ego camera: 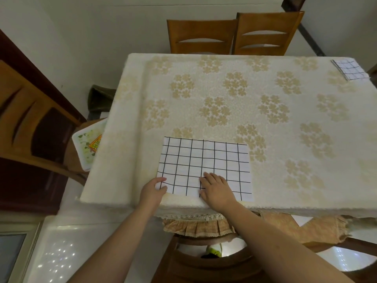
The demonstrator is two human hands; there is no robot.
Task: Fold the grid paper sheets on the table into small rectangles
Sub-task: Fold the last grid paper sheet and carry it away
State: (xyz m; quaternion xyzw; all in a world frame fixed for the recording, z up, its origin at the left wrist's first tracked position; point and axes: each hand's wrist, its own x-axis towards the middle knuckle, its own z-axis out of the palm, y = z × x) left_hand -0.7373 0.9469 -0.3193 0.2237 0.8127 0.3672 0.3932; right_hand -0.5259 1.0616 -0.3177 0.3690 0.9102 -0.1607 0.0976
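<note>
A white grid paper sheet (206, 160) with black lines lies flat near the table's front edge. My left hand (153, 190) pinches its near left corner between thumb and fingers. My right hand (217, 187) lies flat on the sheet's near middle, fingers straight and pressing down. A small stack of folded grid paper (349, 69) sits at the table's far right corner.
The table (285, 129) wears a cream cloth with a beige flower pattern. Two wooden chairs (234, 35) stand at the far side. Another chair with a tray (87, 144) on its seat is at the left. A frilled chair cushion (200, 225) shows under the front edge.
</note>
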